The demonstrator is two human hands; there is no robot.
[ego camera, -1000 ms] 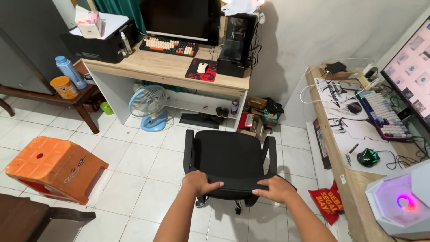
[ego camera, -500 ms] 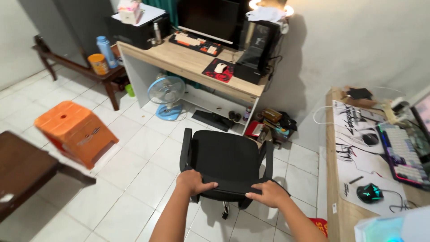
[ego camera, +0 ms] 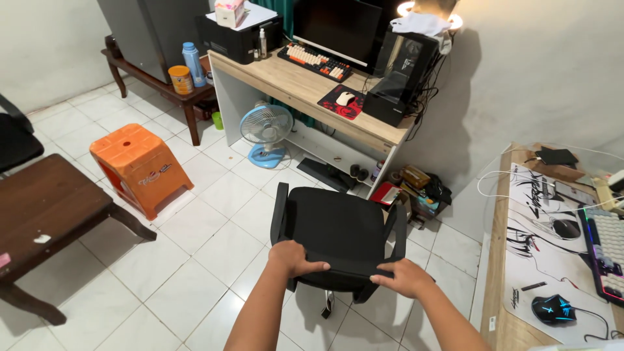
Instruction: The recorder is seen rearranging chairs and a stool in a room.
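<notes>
A black office chair (ego camera: 335,227) with armrests stands on the white tiled floor in front of me, its seat facing away. My left hand (ego camera: 294,257) grips the top edge of the backrest on the left side. My right hand (ego camera: 404,276) grips the same edge on the right side. Both forearms reach forward from the bottom of the view.
An orange plastic stool (ego camera: 140,167) and a dark wooden table (ego camera: 45,214) stand to the left. A wooden desk (ego camera: 305,84) ahead holds a keyboard, monitor and computer case, with a blue fan (ego camera: 265,133) beneath. Another desk (ego camera: 559,240) with a mouse and keyboard runs along the right.
The view has swung left and the chair has turned slightly with it; both hands keep their grip on the backrest. More of the dark table is now in view.
</notes>
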